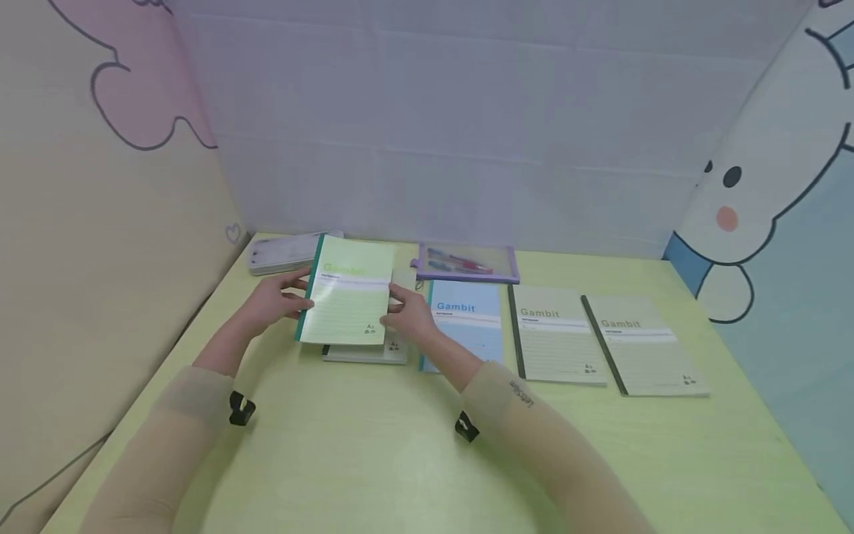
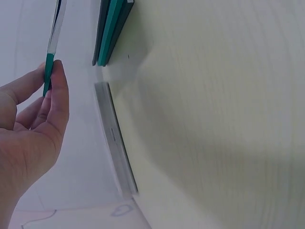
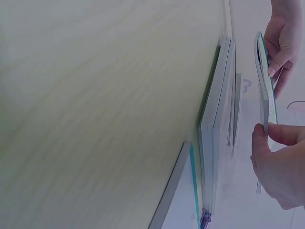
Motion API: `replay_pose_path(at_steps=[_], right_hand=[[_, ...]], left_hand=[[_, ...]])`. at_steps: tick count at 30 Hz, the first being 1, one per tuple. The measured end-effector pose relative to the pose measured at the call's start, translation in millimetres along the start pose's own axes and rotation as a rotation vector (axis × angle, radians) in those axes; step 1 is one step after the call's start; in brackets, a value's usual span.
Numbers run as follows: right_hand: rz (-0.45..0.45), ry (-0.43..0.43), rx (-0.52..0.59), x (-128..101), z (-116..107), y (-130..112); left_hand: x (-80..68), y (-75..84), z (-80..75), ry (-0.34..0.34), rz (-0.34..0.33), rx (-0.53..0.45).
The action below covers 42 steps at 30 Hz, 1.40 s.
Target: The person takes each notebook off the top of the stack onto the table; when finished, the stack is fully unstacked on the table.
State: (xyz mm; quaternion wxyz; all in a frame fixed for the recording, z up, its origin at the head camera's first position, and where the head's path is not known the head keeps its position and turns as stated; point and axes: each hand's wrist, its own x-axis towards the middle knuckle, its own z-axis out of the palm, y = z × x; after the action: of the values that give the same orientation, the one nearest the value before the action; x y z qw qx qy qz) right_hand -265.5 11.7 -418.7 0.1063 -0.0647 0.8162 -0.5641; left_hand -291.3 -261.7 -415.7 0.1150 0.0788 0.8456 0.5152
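Note:
A green notebook with a dark green spine is held up between both hands. My left hand pinches its spine edge between thumb and fingers; the left wrist view shows this grip near the spine's end. My right hand pinches the opposite edge with thumb and fingers, seen also in the right wrist view, where the notebook hangs above the table. Below it lies a stack of notebooks, mostly covered by the raised one. Dark and green spines show at the stack's side.
To the right lie a blue notebook and two pale notebooks with dark spines, one beside the other. Behind them is a purple-edged pouch holding pens. A flat whitish case lies at the back left corner, by the wall.

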Motion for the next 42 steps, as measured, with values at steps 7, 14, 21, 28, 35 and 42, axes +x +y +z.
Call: replay_pose_path(at_steps=[7,14,21,28,35,42], right_hand=[[0.008,-0.014,0.096,7.2,25.4,-6.7],[-0.003,-0.016,0.123,13.6,50.7,-12.2],[0.02,-0.034,0.108,15.6,75.6,-19.2],[0.041,-0.178,0.154,16.7,91.3,-18.3],[0.07,-0.237,0.171,15.1,99.5,-16.7],[0.076,-0.25,0.124,14.6,102.0,-19.4]], left_hand=[[-9.4,-6.3,-26.8,0.008,0.001,0.029],[-15.4,-16.7,-49.2,-0.009,-0.061,0.038],[-26.0,-32.9,-71.3,-0.039,-0.107,0.082],[-30.2,-52.5,-82.5,-0.035,-0.181,0.098],[-27.2,-70.3,-82.7,-0.056,-0.22,0.079],[-24.8,-72.3,-81.4,-0.059,-0.28,0.084]])
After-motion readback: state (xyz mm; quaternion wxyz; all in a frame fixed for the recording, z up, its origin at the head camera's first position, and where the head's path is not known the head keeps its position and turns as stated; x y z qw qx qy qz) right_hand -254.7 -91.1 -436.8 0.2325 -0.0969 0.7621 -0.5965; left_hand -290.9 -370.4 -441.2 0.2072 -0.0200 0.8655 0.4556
